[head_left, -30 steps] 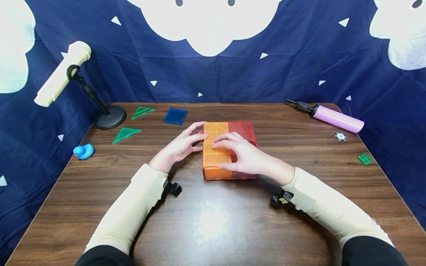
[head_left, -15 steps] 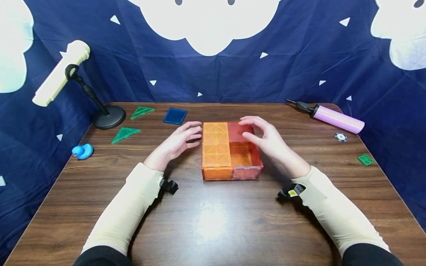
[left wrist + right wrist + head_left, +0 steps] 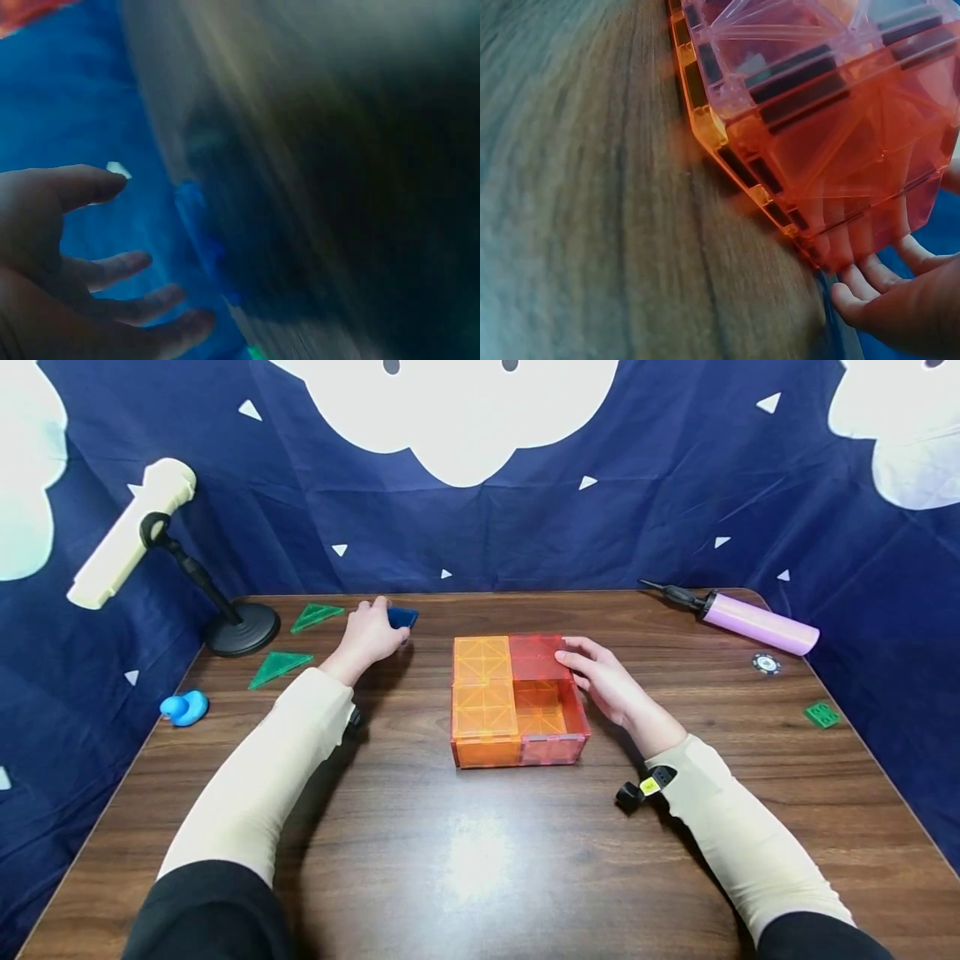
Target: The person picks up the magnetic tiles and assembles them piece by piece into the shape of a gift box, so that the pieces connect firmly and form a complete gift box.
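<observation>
Dark wood table (image 3: 480, 860) before navy cloud backdrop (image 3: 525, 527); both hands' fingers loosely spread, gripping nothing.

— Head cam: where's it set?
— Above the near edge of the table (image 3: 480, 877), looking fwd and down; takes in the whole top, both sleeves and the blue backdrop (image 3: 525, 543).
— Left wrist?
— Very close, heavily blurred. Looks past the left hand (image 3: 67, 277) at the blue tile (image 3: 199, 232); little else readable.
— Right wrist?
— Low, nearly at tabletop level, tight on a corner of the orange-red tile box (image 3: 825, 127), with the right hand (image 3: 900, 300) behind it.
— Overlap?
— Head and right wrist share the box (image 3: 517, 697) and right hand (image 3: 607, 681); head and left wrist share the tile (image 3: 402, 617) and left hand (image 3: 371, 635).
</observation>
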Available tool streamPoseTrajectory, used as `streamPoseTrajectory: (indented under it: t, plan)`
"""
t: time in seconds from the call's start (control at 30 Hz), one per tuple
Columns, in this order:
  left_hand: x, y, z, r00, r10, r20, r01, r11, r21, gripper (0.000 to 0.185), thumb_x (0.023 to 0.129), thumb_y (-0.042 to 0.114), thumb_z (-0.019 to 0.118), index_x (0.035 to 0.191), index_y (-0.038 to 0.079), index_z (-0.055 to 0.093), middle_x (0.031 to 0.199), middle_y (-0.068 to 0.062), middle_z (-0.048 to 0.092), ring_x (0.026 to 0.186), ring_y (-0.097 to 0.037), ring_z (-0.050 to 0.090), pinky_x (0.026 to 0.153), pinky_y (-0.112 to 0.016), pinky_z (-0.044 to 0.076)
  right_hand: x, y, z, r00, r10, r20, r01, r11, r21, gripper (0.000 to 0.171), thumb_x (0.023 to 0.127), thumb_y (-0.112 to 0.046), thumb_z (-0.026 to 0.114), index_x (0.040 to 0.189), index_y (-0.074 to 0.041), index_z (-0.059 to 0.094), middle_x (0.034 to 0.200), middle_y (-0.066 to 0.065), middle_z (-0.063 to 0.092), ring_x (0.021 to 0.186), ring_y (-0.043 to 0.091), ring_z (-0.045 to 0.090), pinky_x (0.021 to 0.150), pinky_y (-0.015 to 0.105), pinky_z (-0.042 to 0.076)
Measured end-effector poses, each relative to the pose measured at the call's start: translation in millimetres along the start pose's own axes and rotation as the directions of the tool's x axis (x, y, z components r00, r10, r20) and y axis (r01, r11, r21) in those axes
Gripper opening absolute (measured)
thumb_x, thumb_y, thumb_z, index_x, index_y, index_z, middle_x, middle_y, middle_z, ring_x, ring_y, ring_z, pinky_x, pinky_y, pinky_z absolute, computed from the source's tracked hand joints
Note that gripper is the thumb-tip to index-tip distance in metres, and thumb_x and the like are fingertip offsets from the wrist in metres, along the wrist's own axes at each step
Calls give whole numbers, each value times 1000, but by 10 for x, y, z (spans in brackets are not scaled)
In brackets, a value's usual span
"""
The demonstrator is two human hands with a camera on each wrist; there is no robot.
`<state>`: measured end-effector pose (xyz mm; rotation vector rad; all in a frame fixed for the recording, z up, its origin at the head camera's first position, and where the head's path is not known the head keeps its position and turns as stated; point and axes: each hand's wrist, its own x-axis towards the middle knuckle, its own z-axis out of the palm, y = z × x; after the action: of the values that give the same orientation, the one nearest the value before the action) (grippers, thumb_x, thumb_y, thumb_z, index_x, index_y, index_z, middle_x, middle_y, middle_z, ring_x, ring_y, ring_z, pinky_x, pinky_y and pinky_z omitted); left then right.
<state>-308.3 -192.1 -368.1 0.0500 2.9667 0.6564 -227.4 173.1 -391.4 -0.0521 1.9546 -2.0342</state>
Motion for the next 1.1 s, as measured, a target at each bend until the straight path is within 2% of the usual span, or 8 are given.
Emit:
streamPoseTrajectory:
  t: [0.1,0.23,0.43,0.57,0.73,0.87,0.97,1.1]
  plan:
    - [83,12,46,999,-31,31,27,993,111,71,98,31,59,151,-8,32,140,-41,36,126,-58,38,107,-59,34,-3,4,-18,1000,5,1,-5,1000,0,53,104,-22,57,150,-1,40,143,13,47,114,18,55,95,23,50]
    - [144,30,99,994,-77,74,63,983,171,73,100,34,58,152,-7,28,141,-44,34,131,-60,33,107,-60,35,3,6,-4,1000,8,5,-8,1000,5,54,104,-23,57,150,-2,40,146,13,45,118,20,53,99,26,48]
    - [173,71,136,987,-139,86,122,977,175,70,101,30,55,154,-3,24,139,-45,34,131,-58,31,100,-63,42,23,16,-7,1000,7,7,-7,1000,11,54,103,-23,58,149,-1,41,145,13,46,119,20,53,102,27,46]
    - [171,83,145,988,-140,62,130,981,147,78,98,34,59,156,-2,22,142,-44,29,132,-57,28,98,-65,42,14,15,-18,1000,9,5,-9,1000,13,53,103,-23,58,149,-2,41,145,13,46,120,21,52,106,32,44]
    - [120,75,116,998,-43,-42,50,981,188,79,95,40,62,152,-5,29,141,-43,29,130,-57,28,99,-67,39,9,14,-4,1000,16,11,-16,1000,19,54,103,-24,58,150,-2,40,147,14,44,123,23,50,111,38,40]
    - [1,147,32,984,103,-145,-68,972,225,72,93,40,61,144,-4,38,135,-39,36,124,-54,32,94,-65,40,15,25,-8,1000,11,13,-11,1000,21,55,103,-24,58,150,-1,39,149,14,43,125,23,49,113,39,37]
    - [-150,244,-30,952,230,-201,-185,958,221,68,90,39,61,142,-2,42,136,-35,39,122,-51,35,93,-62,39,12,33,-16,1000,6,13,-7,1000,29,54,104,-24,57,150,-2,39,148,12,43,126,23,49,112,39,38]
    - [-387,402,-64,879,414,-238,-373,906,199,62,88,33,62,139,2,47,139,-30,42,121,-47,38,97,-59,38,5,44,-19,1000,-1,21,1,999,42,52,104,-24,56,149,-3,40,145,11,45,124,23,49,105,32,45]
